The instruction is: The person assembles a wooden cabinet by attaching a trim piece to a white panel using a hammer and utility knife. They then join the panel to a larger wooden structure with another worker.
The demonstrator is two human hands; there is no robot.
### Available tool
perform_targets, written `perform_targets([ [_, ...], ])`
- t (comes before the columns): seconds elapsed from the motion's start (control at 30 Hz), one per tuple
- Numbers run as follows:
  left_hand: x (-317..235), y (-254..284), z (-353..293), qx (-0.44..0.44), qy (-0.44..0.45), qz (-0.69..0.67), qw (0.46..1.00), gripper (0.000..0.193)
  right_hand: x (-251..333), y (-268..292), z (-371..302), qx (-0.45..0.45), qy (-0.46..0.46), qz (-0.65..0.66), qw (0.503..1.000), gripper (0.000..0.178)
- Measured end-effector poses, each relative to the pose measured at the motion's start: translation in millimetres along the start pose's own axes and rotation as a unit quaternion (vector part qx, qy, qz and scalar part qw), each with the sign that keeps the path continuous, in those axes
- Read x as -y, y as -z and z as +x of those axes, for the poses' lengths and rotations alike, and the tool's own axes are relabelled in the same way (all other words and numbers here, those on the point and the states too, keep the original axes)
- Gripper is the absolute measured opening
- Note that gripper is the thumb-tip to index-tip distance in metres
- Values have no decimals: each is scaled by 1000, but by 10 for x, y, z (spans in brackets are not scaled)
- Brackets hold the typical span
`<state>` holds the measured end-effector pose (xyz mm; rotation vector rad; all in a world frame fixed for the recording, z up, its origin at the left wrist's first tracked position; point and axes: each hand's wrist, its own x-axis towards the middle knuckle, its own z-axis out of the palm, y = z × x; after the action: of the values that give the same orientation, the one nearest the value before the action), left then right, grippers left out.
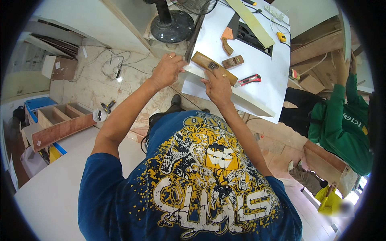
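A long narrow white board (253, 104) lies along the near edge of the white table, slanting down to the right. At its left end my left hand (168, 71) has its fingers closed on the corner. My right hand (219, 87) grips the board's edge farther along, thumb on the near side and fingers over the top. Just beyond those fingers lies a long wooden hand plane (203, 61), partly hidden by them. A smaller wooden plane (233, 62) and a red-and-grey utility knife (247, 80) rest close by on the table.
Behind lie a wooden-handled saw (227, 45), a pale strip (253, 25) and a yellow tape measure (281, 37). A black fan (173, 27) stands at the far left. A drill (107, 106) and cables (120, 64) are on the floor. A green-sleeved co-worker (337, 114) stands right.
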<state>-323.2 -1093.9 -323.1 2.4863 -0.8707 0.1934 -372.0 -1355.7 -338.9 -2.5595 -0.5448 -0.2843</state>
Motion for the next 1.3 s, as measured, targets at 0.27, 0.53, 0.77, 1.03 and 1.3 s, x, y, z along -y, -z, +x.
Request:
perform_targets([
  [0.27,198,212,-5,87,-14,-109,990,36,129,49,114,-49,54,-27,997,49],
  [0.53,418,141,98,139,195,-363,901,41,243,-62,378,124,107,-29,986,52],
  [0.77,296,30,205,86,216,-232,945,26,230,18,417,172,55,-36,983,49],
  [1.03,313,32,85,95,184,-191,959,22,-24,28,-144,1,61,-104,993,44],
  [1.3,282,45,72,122,225,-242,936,29,-580,803,-1027,73,-94,-156,981,65],
])
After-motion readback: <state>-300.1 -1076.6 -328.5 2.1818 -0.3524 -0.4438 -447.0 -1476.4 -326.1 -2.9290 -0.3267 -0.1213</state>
